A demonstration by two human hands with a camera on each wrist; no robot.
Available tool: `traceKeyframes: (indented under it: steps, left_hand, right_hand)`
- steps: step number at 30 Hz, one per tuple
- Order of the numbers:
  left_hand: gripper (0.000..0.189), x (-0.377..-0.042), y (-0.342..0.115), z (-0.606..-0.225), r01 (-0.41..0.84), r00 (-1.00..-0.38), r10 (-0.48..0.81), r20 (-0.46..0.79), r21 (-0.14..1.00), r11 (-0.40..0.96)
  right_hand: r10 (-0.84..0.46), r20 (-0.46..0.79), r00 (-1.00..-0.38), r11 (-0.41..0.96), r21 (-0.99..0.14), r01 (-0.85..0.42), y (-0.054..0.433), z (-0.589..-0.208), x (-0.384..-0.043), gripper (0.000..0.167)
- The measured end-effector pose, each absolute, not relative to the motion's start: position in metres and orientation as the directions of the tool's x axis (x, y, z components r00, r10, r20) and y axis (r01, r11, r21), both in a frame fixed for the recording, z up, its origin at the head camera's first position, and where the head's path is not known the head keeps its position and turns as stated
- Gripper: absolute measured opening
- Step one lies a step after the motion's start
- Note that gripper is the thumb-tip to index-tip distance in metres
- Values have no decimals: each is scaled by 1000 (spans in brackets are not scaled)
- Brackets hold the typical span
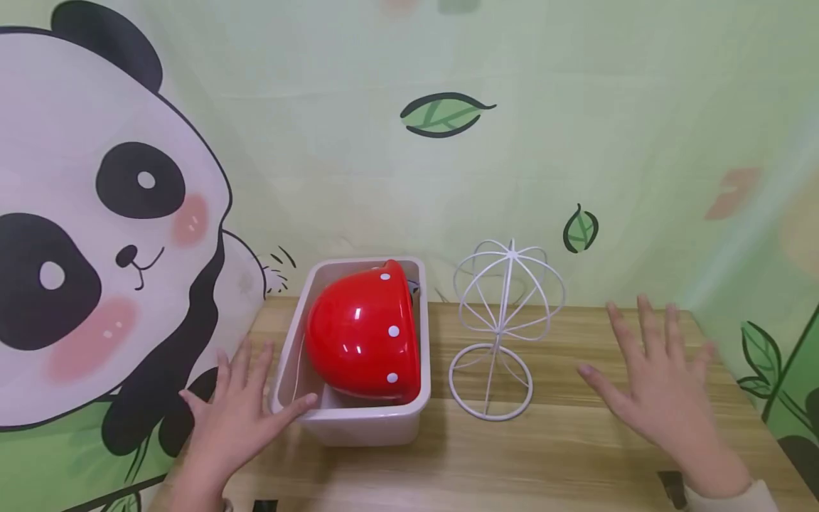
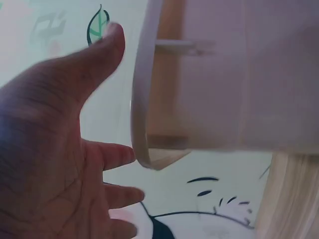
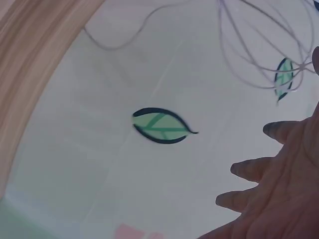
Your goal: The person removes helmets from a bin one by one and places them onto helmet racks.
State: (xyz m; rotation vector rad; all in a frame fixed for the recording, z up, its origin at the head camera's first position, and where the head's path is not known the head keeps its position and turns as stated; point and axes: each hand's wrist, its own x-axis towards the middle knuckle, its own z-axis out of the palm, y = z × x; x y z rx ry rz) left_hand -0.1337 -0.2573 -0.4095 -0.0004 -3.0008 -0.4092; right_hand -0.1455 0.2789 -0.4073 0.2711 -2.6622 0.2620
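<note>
A red helmet (image 1: 358, 334) with white dots lies on its side in a white plastic bin (image 1: 365, 427), its opening facing right. My left hand (image 1: 233, 416) is spread beside the bin's left front corner, thumb near the rim; whether it touches cannot be told. In the left wrist view the bin's wall (image 2: 209, 99) stands next to the spread fingers (image 2: 122, 196). A white wire hat stand (image 1: 491, 416) with a round base stands right of the bin. Farther right, my right hand (image 1: 665, 405) is spread over the table and holds nothing. The right wrist view shows the stand's wires (image 3: 223, 50) beyond that hand.
The wooden table (image 1: 576, 455) carries the bin and the stand. A green cloth backdrop (image 1: 333, 178) with a large panda (image 1: 115, 284) and leaves hangs behind and along the sides. Dark patches (image 1: 265, 505) mark the table's front.
</note>
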Motion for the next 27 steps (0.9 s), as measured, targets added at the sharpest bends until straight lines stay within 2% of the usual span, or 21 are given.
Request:
traceKeyframes:
  steps: [3, 6, 8, 10, 11, 13, 15, 18, 20, 24, 27]
  left_hand:
    - [122, -134, -258, -413, 33, -997, 7, 74, 356, 934]
    - [126, -135, -257, -418, 37, -999, 22, 39, 475, 879]
    - [128, -135, -257, -422, 42, -999, 34, 25, 550, 834]
    - [127, -136, -257, -425, 51, -998, 52, 17, 627, 777]
    - [126, -137, -256, -426, 60, -998, 63, 18, 659, 749]
    - [126, -136, -254, -428, 57, -997, 75, 2, 681, 730]
    - [127, -136, -252, -430, 42, -997, 77, -20, 690, 722]
    - [131, -137, -251, -432, 5, -997, 53, -49, 689, 725]
    - [129, -138, -249, -434, -1, -998, 44, -43, 725, 689]
    - [126, -139, -246, -437, -2, -999, 29, -26, 793, 609]
    - [128, -138, -245, -434, -45, -999, -4, -52, 816, 576]
  right_hand:
    - [-193, 594, -781, 922, -162, -351, 264, -398, -144, 87]
    - [-219, 778, -589, 844, -152, -514, 240, -385, -141, 78]
    - [-231, 849, -475, 775, -135, -618, 221, -376, -137, 70]
    - [-249, 875, -414, 685, -143, -715, 200, -368, -134, 63]
    - [-269, 873, -407, 631, -159, -759, 190, -365, -134, 60]
    - [-324, 827, -460, 525, -247, -814, 169, -363, -136, 58]
    - [-378, 743, -552, 441, -380, -813, 148, -365, -142, 62]
    - [-437, 543, -718, 445, -563, -697, 116, -369, -158, 79]
    - [-441, 427, -790, 481, -630, -609, 97, -371, -171, 88]
    - [-401, 271, -875, 518, -721, -461, 65, -375, -200, 100]
    - [-395, 202, -896, 493, -776, -393, 45, -377, -222, 111]
